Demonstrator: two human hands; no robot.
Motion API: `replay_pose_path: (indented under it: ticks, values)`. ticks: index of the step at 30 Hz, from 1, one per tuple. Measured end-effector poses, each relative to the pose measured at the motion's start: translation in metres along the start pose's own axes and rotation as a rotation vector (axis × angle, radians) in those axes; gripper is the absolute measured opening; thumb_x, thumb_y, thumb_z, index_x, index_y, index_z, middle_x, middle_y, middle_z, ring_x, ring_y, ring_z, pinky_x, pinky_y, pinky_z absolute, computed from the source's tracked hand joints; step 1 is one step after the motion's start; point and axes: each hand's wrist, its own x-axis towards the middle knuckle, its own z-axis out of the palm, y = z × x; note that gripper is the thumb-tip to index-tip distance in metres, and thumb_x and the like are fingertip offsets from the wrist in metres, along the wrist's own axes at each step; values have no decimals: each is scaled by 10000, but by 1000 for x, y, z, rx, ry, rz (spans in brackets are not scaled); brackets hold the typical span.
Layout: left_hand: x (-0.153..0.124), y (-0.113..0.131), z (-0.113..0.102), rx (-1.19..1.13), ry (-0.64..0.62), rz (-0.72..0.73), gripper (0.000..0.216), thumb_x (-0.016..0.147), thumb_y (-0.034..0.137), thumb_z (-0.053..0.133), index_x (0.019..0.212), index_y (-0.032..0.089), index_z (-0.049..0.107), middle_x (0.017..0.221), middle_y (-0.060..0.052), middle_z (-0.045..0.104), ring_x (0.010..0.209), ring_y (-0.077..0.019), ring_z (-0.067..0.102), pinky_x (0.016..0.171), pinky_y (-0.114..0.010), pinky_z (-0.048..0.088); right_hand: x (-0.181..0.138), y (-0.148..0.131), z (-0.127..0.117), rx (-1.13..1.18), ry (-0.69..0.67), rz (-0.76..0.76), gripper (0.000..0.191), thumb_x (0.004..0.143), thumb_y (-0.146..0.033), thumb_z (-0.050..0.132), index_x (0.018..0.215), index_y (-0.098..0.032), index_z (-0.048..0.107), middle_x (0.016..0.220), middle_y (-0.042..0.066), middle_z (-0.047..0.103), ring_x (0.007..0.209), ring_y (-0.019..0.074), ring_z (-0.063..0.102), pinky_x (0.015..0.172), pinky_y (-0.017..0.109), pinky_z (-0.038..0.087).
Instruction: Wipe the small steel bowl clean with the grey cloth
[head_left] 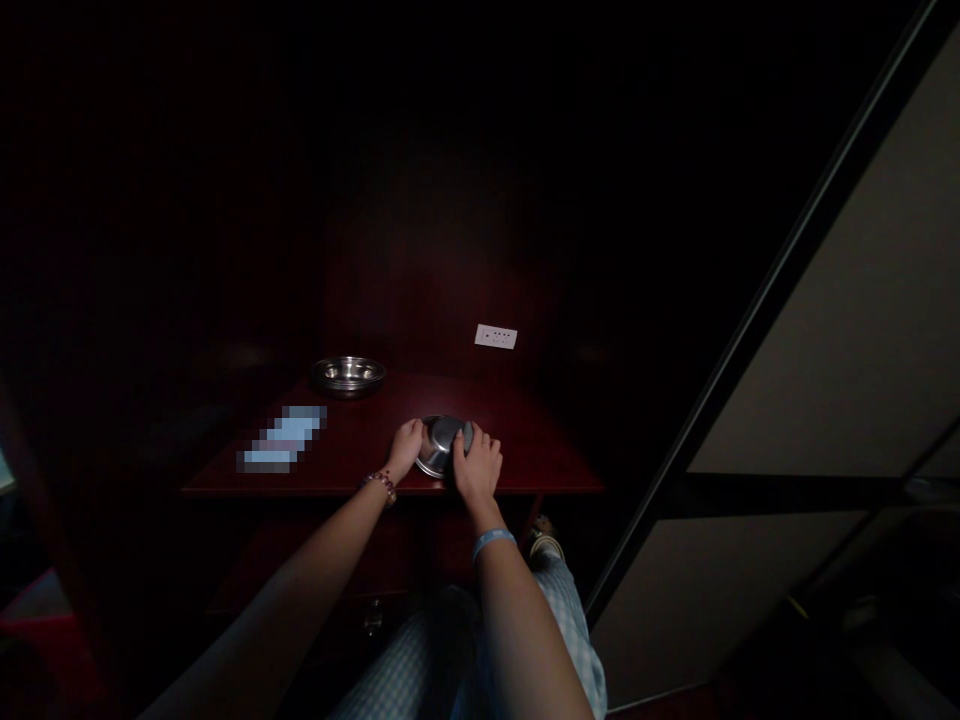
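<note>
A shiny stainless steel dish (441,442) is tilted up near the front edge of the dark red tabletop (352,440). Wrapped round its left rim is my left hand (405,450), with a beaded bracelet at the wrist. On the right side, my right hand (480,464) has its fingers bent round a small grey-green pad (468,438), which lies against the dish. The pad's exact kind is too small and dim to tell. Farther back on the left sits a stack of similar steel dishes (349,377).
A blurred-out pale blue rectangle (285,438) lies left of my hands. On the dark back wall is a white socket plate (496,336). Below the tabletop there is a lower shelf (322,560). A light panel with a dark frame (825,330) stands to the right.
</note>
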Motion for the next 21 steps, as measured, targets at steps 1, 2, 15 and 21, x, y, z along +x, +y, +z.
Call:
replay_pose_path:
  ticks: [1, 2, 15, 21]
  values:
    - [0, 0, 0, -2, 1, 1, 269, 788, 306, 401, 566, 191, 499, 575, 13, 538, 596, -140, 500, 630, -252, 389, 0, 0, 0, 5, -8, 6, 510, 930, -442, 275, 1285, -161, 509, 1198, 136, 590, 1099, 302, 466, 884, 404, 338]
    - [0, 1, 0, -1, 6, 2, 266, 787, 303, 401, 567, 191, 501, 579, 10, 542, 600, -142, 501, 630, -253, 388, 0, 1, 1, 10, -14, 14, 516, 932, -447, 265, 1281, -158, 511, 1191, 136, 596, 1098, 303, 469, 880, 403, 339]
    - [-1, 4, 0, 8, 9, -11, 253, 784, 280, 401, 562, 195, 489, 563, 8, 527, 576, -140, 486, 603, -249, 385, 1, 1, 1, 17, -63, 71, 556, 947, -467, 195, 1247, -132, 521, 1172, 161, 605, 1105, 302, 496, 871, 399, 359]
    - [-2, 4, 0, 20, 19, 15, 257, 786, 281, 385, 556, 200, 466, 566, 12, 515, 579, -137, 474, 599, -250, 377, 1, 0, -2, 19, -100, 86, 567, 957, -455, 169, 1270, -119, 501, 1181, 165, 607, 1117, 285, 503, 886, 391, 366]
